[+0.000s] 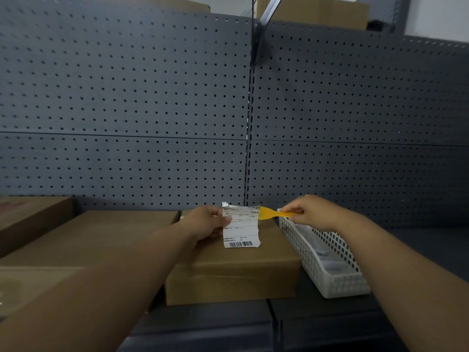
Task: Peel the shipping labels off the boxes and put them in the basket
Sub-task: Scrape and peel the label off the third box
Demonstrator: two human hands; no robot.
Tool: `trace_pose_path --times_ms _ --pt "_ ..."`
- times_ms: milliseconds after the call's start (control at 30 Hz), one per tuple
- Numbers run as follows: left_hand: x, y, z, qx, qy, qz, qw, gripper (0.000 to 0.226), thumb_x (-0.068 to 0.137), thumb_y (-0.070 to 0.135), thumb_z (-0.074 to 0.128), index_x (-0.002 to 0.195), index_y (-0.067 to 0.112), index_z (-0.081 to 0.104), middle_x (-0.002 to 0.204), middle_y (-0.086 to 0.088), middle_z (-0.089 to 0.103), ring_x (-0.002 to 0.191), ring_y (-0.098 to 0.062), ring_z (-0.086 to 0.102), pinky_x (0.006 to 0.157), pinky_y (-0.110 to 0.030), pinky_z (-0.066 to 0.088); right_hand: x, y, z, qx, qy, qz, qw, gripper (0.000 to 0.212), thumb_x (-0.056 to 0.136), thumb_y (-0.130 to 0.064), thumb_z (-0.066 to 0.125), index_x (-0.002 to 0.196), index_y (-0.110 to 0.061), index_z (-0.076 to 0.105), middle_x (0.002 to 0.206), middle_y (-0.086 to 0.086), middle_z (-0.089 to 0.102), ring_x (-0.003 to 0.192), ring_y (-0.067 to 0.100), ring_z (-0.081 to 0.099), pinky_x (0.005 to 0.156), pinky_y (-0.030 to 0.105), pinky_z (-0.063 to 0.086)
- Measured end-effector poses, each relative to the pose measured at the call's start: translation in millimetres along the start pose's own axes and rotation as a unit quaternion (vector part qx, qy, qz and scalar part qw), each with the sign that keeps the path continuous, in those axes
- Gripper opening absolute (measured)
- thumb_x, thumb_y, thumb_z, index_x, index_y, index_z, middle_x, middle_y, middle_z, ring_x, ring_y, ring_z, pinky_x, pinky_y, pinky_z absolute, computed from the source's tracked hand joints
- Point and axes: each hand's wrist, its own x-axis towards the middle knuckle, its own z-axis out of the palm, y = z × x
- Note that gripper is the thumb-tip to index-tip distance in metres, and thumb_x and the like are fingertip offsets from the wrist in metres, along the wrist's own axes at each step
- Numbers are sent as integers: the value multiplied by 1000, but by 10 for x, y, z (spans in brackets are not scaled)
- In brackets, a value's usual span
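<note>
Left hand (208, 222) closed on a white paper label (241, 228) with barcode, held lifted above a plain cardboard box (233, 273), right hand (308, 210) pinched on a flat yellow plastic scraper (272, 213) touching the label's upper right edge, white lattice plastic basket (327, 265) set just beside the box, grey perforated metal panel (127, 97) behind.

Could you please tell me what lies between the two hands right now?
In the head view, the peeled shipping label, held by the left hand, and the yellow scraper, held by the right hand.
</note>
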Motion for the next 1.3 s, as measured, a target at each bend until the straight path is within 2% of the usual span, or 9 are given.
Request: trace_pose_path --times_ms 200,367,500,667,800,900,1033,1167,1300 --pt "-32 33 15 -18 -4 7 1000 9 93 15 53 90 10 59 70 -1 67 39 1 59 42 -9 43 0 25 -4 1 4 2 1000 28 93 -20 53 118 -21 64 118 2 66 101 18 61 90 34 48" --pt "-16 11 -6 -25 -11 -3 1000 13 92 24 55 91 12 61 82 -5 73 66 -12 66 62 -20 52 -6 44 -6 2 4 6 1000 27 92 -19 53 117 -21 65 115 3 67 98 18 61 83 30 47" --pt "-18 11 -8 -57 -19 -10 998 13 92 23 55 88 12 61 73 0 75 64 -11 68 58 -20 51 -14 57 0 4 7 7 1000 27 92 -19 54 117 -21 65 116 1 66 98 15 60 82 25 43" --pt "-30 9 -8 -73 -20 -16 997 14 91 24 56 91 10 59 77 -2 77 71 -13 73 65 -22 57 -15 51 11 7 6 15 1000 31 92 -19 54 121 -22 62 121 0 64 102 15 59 86 27 45" --pt "-21 -6 -36 -129 -8 -13 992 7 93 18 53 92 14 58 70 -6 69 61 -18 62 59 -27 49 -23 54 21 10 6 14 1000 30 92 -18 53 120 -22 62 118 1 65 96 15 59 79 25 42" --pt "-6 1 -72 -145 11 -11 989 20 95 11 44 101 21 60 69 0 75 57 -16 67 58 -27 38 -27 47 24 13 5 21 1000 32 93 -17 53 124 -19 60 124 2 62 100 15 58 84 26 42" --pt "-38 16 -116 -122 20 -15 992 22 94 10 43 105 19 60 71 2 75 54 -11 69 56 -27 35 -23 -5 27 8 -5 22 1000 30 93 -17 52 122 -18 61 125 5 62 106 22 59 92 35 49" --pt "-71 13 -239 -67 64 -9 996 18 95 10 43 94 14 61 86 -1 71 58 -6 68 59 -24 42 -20 -85 38 0 -13 16 1000 27 93 -18 51 116 -19 65 121 10 64 110 32 59 96 49 47" --pt "-96 49 -476 -25 119 9 993 24 95 8 44 73 13 53 83 -4 66 58 -8 68 55 -22 43 25 -155 67 -9 -28 13 999 27 93 -18 51 118 -20 64 119 8 64 107 30 59 95 49 48"
